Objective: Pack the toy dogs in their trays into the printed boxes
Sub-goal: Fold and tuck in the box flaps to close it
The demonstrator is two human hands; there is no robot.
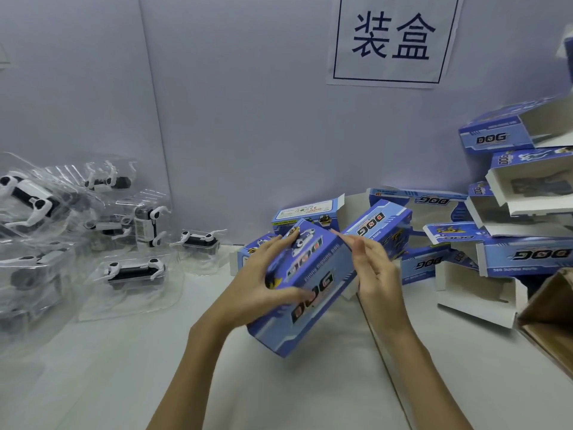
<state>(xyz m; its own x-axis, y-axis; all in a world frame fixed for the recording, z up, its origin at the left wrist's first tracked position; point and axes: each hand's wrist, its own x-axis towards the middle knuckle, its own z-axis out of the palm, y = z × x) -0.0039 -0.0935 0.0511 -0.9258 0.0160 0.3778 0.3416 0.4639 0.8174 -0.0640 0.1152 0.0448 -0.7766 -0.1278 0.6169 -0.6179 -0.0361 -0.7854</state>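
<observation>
Heap of open printed boxes (524, 193) right of & beyond right hand: mostly empty white insides, one w/ dark shape inside, can't tell what. Clear trays w/ toy dogs (136, 273) well left of left hand. Held DOG box (305, 287) between hands: thin card, prob. light, dents easily; best taken by long edges. Left hand (263, 280) wrapped round box; right hand (376, 268) flat, fingers straight, beside its end.

White table (130, 383) carries clear dog trays (133, 274) and blue boxes (496, 262).
</observation>
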